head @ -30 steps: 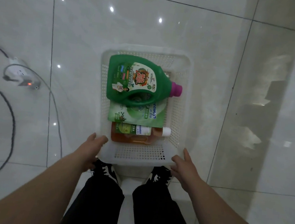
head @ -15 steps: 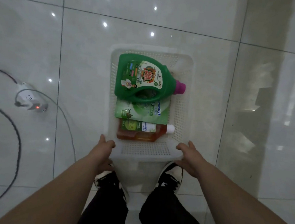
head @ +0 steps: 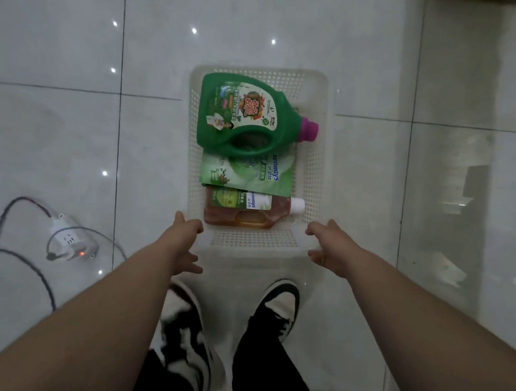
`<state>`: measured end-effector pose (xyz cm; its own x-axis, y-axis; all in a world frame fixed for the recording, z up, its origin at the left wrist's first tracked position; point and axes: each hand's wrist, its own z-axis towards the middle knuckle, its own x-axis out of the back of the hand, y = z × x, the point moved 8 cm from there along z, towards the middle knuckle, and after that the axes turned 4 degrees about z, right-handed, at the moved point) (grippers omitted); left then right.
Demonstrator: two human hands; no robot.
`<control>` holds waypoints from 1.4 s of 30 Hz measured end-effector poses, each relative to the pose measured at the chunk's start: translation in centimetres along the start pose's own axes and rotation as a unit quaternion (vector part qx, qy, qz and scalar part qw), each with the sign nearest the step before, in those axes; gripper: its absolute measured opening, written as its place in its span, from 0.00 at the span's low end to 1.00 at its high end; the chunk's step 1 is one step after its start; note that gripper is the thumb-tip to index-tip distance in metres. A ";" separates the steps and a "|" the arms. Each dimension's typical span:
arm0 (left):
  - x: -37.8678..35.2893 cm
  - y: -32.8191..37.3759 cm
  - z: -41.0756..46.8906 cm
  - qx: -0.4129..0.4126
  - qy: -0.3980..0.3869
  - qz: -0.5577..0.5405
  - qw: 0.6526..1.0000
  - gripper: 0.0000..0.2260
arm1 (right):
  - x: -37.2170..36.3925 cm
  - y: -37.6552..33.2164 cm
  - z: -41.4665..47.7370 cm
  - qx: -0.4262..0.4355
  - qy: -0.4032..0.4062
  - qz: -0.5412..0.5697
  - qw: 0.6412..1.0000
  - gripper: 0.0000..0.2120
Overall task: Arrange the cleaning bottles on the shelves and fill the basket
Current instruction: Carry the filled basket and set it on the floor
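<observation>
A white perforated basket (head: 317,169) stands on the tiled floor in front of my feet. Inside it lie a large green detergent jug (head: 244,117) with a purple cap, a green refill pouch (head: 246,172) partly under the jug, and an amber bottle (head: 242,217) with a white cap nearest me. My left hand (head: 185,242) hovers at the basket's near left corner with its fingers spread. At the near right corner my right hand (head: 330,247) is spread the same way. Neither hand holds anything.
A white power strip (head: 71,239) with a red light and dark cables (head: 29,266) lies on the floor to the left. My black-and-white shoes (head: 279,305) stand just behind the basket. Glossy grey tiles surround everything.
Both hands gripped the basket's near corners earlier; their fingers have now come off the rim and spread. The basket sits lower and farther from me.
</observation>
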<state>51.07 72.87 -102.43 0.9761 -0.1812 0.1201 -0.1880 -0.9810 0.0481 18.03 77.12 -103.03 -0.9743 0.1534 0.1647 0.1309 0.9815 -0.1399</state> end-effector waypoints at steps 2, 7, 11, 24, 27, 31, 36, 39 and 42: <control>0.4 2.1 0.3 -0.003 0.010 0.023 1.000 0.32 | -0.1 -1.9 0.3 0.005 0.010 0.006 1.000 0.43; -0.1 7.1 0.7 0.007 -0.010 0.022 1.000 0.35 | 0.0 -6.1 0.6 0.004 0.041 0.025 0.999 0.46; 0.0 10.9 0.3 0.019 -0.022 0.046 0.999 0.32 | 0.2 -9.3 1.1 -0.001 0.060 0.037 0.998 0.46; -2.2 26.0 0.1 -0.002 0.031 0.244 0.969 0.24 | 3.1 -15.5 2.5 0.056 0.102 -0.119 0.986 0.53; -4.7 29.5 -0.8 -0.003 0.047 0.292 0.955 0.25 | 4.5 -15.7 2.7 0.042 0.102 -0.106 0.988 0.53; -9.0 33.7 0.0 -0.043 0.038 0.341 0.938 0.22 | 6.6 -15.2 3.1 0.035 0.130 -0.071 0.988 0.54; -13.3 37.3 0.3 -0.057 0.002 0.397 0.916 0.32 | 7.7 -13.5 3.1 -0.007 0.163 0.003 0.987 0.52; -15.5 40.4 0.4 -0.082 -0.018 0.427 0.900 0.33 | 6.7 -12.7 2.7 -0.033 0.193 0.071 0.978 0.51; -17.5 43.7 -0.1 -0.101 -0.035 0.458 0.883 0.33 | 4.7 -12.6 2.2 -0.061 0.199 0.137 0.968 0.50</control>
<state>25.75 33.15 -102.37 0.4080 -0.9023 0.1394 -0.9102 -0.3901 0.1390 11.36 65.24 -102.69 -0.7546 0.4191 0.5049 0.4196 0.8998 -0.1197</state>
